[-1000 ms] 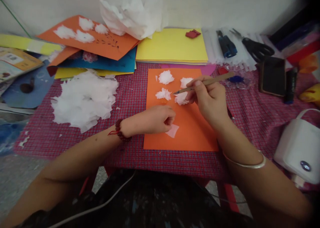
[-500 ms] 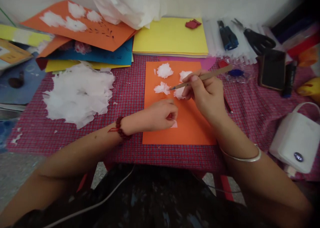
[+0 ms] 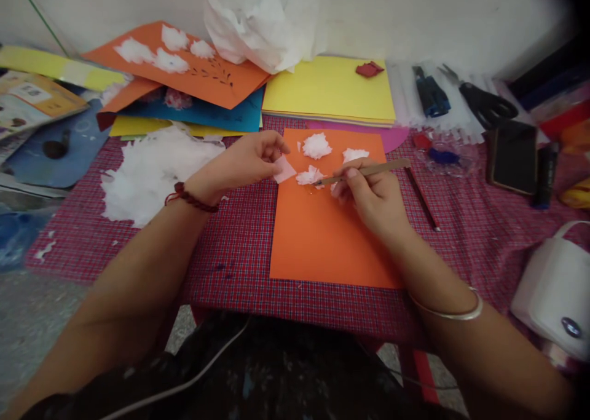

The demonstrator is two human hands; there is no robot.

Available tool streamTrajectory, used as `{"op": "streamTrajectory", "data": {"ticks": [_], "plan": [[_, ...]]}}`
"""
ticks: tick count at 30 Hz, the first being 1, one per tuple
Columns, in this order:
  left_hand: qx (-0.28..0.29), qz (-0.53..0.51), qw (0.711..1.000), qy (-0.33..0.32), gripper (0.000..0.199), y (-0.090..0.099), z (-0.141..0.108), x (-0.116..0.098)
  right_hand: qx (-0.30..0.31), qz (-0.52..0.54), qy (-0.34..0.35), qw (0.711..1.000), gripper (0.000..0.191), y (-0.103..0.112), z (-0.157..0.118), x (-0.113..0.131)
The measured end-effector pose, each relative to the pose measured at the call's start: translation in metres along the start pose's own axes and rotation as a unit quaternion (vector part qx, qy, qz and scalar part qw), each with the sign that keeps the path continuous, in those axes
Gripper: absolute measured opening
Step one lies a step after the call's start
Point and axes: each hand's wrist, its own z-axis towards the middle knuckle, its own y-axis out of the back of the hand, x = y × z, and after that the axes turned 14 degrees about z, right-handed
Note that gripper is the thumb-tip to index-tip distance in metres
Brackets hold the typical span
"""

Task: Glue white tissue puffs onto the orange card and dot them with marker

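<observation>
L. hand [image 3: 255, 158], centre-left of frame, pinches pink paper square [image 3: 284, 170]; R. hand [image 3: 373, 194] grips stick [image 3: 375, 168] pencil-style, presumably for fine tip control.

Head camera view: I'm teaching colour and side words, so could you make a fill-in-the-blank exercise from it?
The sheet beneath the right hand is coloured ____.
The shiny bangle is on the ____ arm.
The dark red piece rests on paper coloured ____.
The small pale square is pinched in the ____ hand.

Missing words: orange; right; yellow; left.
</observation>
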Motion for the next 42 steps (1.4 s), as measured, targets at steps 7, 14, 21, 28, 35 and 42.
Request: {"op": "streamTrajectory", "data": {"ticks": [7,14,21,28,35,42], "plan": [[0.016,0.009,0.999,-0.044,0.006,-0.018,-0.003,-0.015,-0.012,0.01,-0.01,1.0,0.033,-0.001,0.002,0.0],[0.01,-0.003,1.0,-0.023,0.007,-0.046,0.007,-0.016,-0.03,0.006,0.001,1.0,0.032,0.001,0.001,0.006],[-0.023,-0.007,0.999,-0.024,0.005,-0.054,0.014,-0.012,-0.028,-0.044,0.044,0.998,0.031,-0.001,-0.01,0.014],[-0.042,-0.024,0.999,-0.008,0.001,-0.057,0.015,-0.01,0.049,-0.181,0.082,0.979,0.031,0.0,-0.007,0.006],[-0.055,0.017,0.998,-0.021,0.012,-0.055,0.013,-0.006,0.123,-0.353,0.14,0.917,0.032,-0.006,-0.012,0.014],[-0.06,0.035,0.997,-0.04,0.018,-0.055,0.015,-0.001,0.111,-0.315,0.141,0.932,0.029,-0.005,-0.012,0.016]]}}
